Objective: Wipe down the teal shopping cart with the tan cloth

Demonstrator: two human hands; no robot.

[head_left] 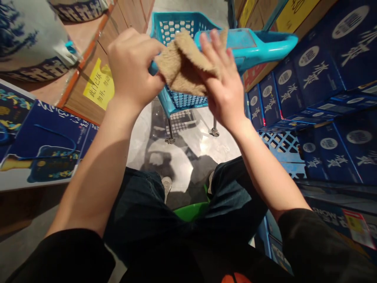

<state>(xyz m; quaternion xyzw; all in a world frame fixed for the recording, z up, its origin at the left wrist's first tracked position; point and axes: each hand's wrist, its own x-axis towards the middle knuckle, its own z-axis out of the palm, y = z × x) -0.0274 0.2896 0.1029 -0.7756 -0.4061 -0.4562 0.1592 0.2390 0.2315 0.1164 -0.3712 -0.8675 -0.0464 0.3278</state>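
A blue plastic shopping cart (pixel 173 100) stands in front of me, its basket pierced with holes. My left hand (pixel 132 67) is closed round the left end of the cart's blue handle (pixel 265 50), next to the cloth. A tan, fuzzy cloth (pixel 188 63) lies folded over the handle between my hands. My right hand (pixel 224 86) holds the right side of the cloth against the handle, its fingers stretched over it and slightly blurred. The cloth hides the handle's middle.
Blue boxes (pixel 312 70) are stacked along the right, by a blue plastic crate (pixel 282 145). At left are patterned porcelain jars (pixel 29 35) on a wooden cabinet with a yellow notice (pixel 100 84), and a blue gift box (pixel 50 137). Something green (pixel 191 211) shows between my legs.
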